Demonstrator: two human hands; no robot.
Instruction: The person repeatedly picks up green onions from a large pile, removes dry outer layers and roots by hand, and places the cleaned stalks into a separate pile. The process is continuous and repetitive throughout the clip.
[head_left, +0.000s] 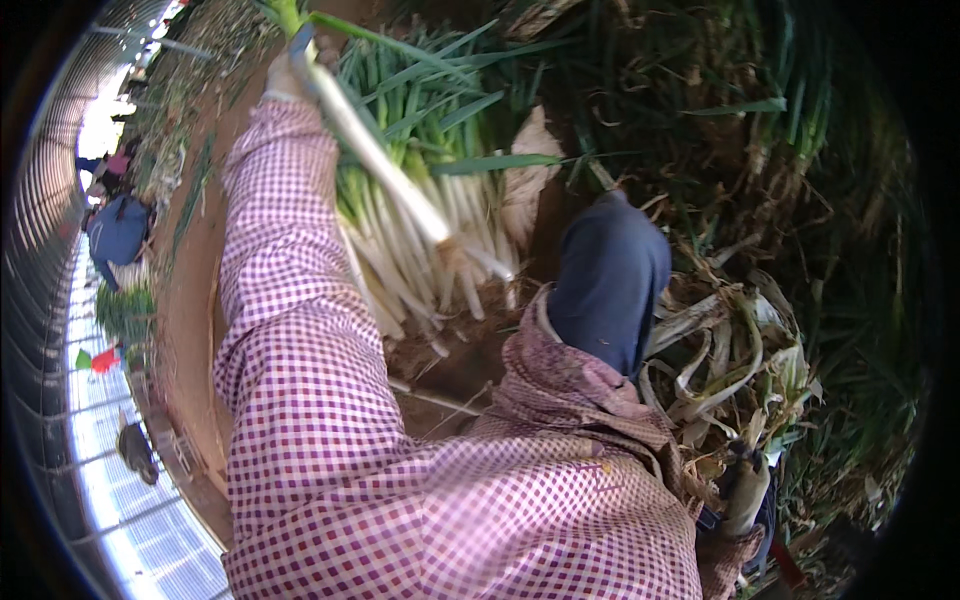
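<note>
My left hand (291, 71), in a glove with blue fingers, grips a long green onion (382, 169) by its green upper part at the top of the view. Its white shaft slants down to the right and ends in a tuft of roots. Beneath it lies a pile of green onions (420, 247) on the soil, white ends towards me. At the lower right, my right hand (746, 491) is beside a heap of withered outer leaves (739, 345). Its fingers are dark and partly hidden, so whether they hold a leaf cannot be told.
My bent knee in blue cloth (615, 277) stands between the pile and the withered leaves. More green onion foliage (810, 127) covers the right side. On the left, a person in blue (120, 229) bends over on the far side of a bare dirt strip (187, 330), near the greenhouse wall (142, 555).
</note>
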